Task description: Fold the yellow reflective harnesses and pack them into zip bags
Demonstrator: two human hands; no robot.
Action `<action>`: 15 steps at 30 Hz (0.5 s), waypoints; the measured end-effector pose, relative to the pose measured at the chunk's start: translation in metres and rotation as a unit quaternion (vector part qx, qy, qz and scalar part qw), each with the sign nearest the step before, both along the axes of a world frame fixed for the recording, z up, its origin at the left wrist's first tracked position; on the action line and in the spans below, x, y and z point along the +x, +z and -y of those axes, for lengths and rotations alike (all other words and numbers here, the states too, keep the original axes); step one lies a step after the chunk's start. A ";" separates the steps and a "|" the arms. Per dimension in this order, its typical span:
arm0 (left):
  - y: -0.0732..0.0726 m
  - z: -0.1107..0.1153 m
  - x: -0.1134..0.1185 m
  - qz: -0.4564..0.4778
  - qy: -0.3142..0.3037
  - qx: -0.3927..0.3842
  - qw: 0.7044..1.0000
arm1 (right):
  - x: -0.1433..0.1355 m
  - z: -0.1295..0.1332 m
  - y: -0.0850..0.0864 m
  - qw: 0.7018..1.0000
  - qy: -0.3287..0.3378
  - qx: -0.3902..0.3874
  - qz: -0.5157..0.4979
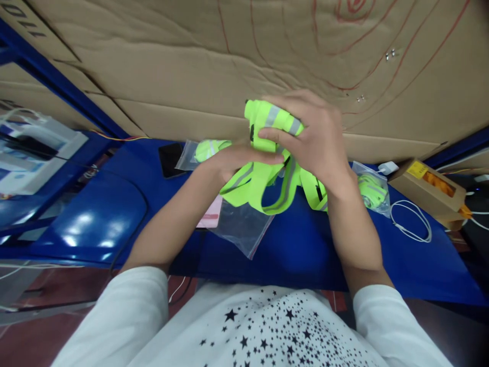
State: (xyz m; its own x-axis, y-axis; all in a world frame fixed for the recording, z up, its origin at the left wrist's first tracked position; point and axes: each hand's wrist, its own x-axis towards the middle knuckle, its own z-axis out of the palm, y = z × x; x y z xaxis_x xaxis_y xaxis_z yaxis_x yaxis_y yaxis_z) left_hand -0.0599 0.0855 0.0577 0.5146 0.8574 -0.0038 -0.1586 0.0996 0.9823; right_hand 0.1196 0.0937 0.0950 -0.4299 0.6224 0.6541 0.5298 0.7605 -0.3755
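Both hands hold a neon-yellow reflective vest (273, 191) made of straps with grey stripes, raised over the blue table. Fingers of my right hand (315, 132) are wrapped round its rolled upper part. Lower down, my left hand (244, 160) is closed on the straps, its thumb lying along them. Several loose strap loops hang under the hands. A clear zip bag (242, 227) lies flat below the vest, overlapping a pink-and-white card or packet (211, 214).
Bagged neon-yellow bundles lie at left (212, 148) and right (372, 191). Around them are a black phone (171, 159), a coiled white cable (410, 221), a white adapter (388, 167) and a cardboard box (430, 191). A tall cardboard sheet (171, 76) stands behind the blue table (305, 255).
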 end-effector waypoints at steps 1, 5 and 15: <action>-0.002 0.000 0.002 -0.006 -0.023 0.002 1.000 | 0.000 0.003 0.002 1.000 0.006 -0.010 -0.013; -0.008 0.006 0.010 -0.024 -0.049 0.027 0.998 | 0.003 0.011 0.009 0.989 0.010 -0.077 -0.128; 0.004 0.014 -0.002 -0.225 -0.031 0.306 0.925 | 0.030 0.013 0.021 0.923 0.099 -0.298 -0.221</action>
